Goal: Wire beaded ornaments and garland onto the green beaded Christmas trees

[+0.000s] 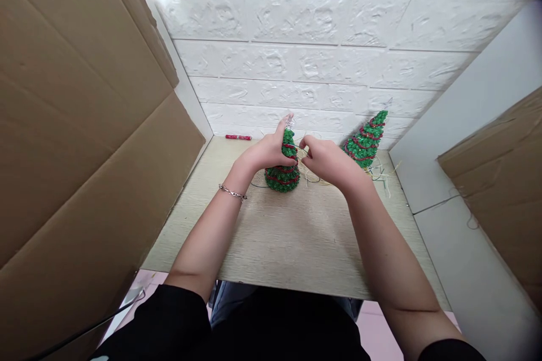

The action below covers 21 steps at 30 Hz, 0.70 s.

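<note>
A small green Christmas tree point(283, 181) wound with a red garland stands upright on the table, a clear star-like topper at its tip. My left hand point(271, 150) is wrapped round its upper part, with the thumb and a finger on either side. My right hand point(324, 159), just to the right of the tree, pinches a thin dark green cord point(301, 148). The cord runs across the upper part of the tree. Pale loose strands lie behind and under my right hand, partly hidden by it.
A second green tree point(366, 140) with red garland leans at the back right, with loose strings point(383, 175) at its base. Near the back wall lies a red pen-like stick point(237, 137). Cardboard point(84, 96) walls the left side, and a white panel point(461, 96) bounds the right.
</note>
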Tool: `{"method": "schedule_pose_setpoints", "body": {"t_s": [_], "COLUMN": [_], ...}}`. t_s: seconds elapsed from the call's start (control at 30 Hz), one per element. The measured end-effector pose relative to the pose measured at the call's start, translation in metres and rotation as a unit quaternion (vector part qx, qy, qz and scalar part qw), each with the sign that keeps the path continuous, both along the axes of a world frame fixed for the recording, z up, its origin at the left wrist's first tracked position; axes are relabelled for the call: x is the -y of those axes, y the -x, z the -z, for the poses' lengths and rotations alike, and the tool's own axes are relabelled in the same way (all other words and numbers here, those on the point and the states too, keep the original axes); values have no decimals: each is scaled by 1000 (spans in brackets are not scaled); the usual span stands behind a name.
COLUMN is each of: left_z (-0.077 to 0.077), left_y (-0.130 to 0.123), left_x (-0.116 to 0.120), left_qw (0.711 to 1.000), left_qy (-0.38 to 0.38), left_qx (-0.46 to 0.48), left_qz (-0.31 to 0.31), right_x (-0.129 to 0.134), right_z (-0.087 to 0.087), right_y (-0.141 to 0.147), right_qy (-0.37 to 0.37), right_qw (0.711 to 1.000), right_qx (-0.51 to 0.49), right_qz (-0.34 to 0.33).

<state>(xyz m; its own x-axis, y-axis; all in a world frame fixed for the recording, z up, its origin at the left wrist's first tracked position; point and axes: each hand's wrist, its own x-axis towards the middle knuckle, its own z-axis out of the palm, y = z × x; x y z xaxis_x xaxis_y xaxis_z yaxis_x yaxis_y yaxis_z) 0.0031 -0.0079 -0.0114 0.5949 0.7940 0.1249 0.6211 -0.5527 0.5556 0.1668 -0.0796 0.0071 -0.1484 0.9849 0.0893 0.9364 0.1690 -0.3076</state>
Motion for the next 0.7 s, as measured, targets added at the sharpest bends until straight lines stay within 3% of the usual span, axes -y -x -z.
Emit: {"method": "schedule_pose_setpoints", "body": {"t_s": [0.3, 0.7], "left_z": [1, -2], "left_y": [2, 3], "left_x": [-2, -3], "left_qw": [1000, 1000], "left_qy": [3, 25], "left_qx": [7, 3], "left_qz": [-3, -1], "right_x": [0, 16], "right_z": [-12, -30], "right_y": [-17, -29], "right_qy": [117, 101], "right_qw": [991, 993], "right_qx": [52, -64], "right_qz": [28, 23]}}
